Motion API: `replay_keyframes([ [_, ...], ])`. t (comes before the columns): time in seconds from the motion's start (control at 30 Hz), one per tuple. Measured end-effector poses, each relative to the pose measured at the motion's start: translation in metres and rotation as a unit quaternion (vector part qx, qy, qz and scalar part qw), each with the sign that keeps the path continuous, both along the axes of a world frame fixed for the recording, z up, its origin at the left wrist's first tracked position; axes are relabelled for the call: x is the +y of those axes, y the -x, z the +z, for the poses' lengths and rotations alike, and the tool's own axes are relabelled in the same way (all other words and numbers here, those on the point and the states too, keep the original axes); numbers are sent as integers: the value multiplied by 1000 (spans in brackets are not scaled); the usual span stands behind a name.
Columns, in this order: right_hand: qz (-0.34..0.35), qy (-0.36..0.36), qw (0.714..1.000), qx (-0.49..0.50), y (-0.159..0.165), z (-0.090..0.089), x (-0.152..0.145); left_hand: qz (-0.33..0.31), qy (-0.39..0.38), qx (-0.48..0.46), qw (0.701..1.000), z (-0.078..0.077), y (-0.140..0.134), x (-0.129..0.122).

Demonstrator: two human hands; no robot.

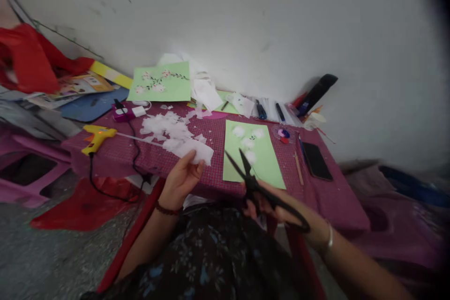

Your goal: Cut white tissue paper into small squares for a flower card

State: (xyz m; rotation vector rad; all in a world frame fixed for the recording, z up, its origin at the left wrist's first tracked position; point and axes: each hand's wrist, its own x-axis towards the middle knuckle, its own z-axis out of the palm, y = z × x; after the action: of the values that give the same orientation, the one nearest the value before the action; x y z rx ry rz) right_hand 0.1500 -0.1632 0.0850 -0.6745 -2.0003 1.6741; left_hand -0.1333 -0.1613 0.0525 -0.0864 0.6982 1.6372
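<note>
Left fingers (187, 158) pinched; right fingers (251, 208) curled; forearms (149, 239) angled inward.

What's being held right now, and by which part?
The left grip holds white paper by its near edge; the right grip holds scissors at the handle end.

Cloth-covered table (339, 201), purple-red check; bearing white paper scraps (165, 126), green sheet (267, 161) with white blossoms (248, 143), dark phone (317, 161), brown pencil (298, 168).
</note>
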Motion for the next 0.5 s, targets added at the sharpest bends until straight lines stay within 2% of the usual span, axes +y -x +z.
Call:
replay_keyframes([
  [0.1, 71, 161, 983, 57, -1, -19, -9, -9, 8, 1, 1000, 8, -9, 4],
  [0.2, 68, 229, 965, 110, 1, -30, -3, -15, 2, 9, 1000, 14, -15, 4],
  [0.33, 81, 253, 957, 119, 2, -39, 2, -13, -4, 40, 999, 16, -17, 0],
  [0.5, 69, 249, 959, 113, 2, -41, 0, -18, -33, 89, 995, 10, -16, -3],
])
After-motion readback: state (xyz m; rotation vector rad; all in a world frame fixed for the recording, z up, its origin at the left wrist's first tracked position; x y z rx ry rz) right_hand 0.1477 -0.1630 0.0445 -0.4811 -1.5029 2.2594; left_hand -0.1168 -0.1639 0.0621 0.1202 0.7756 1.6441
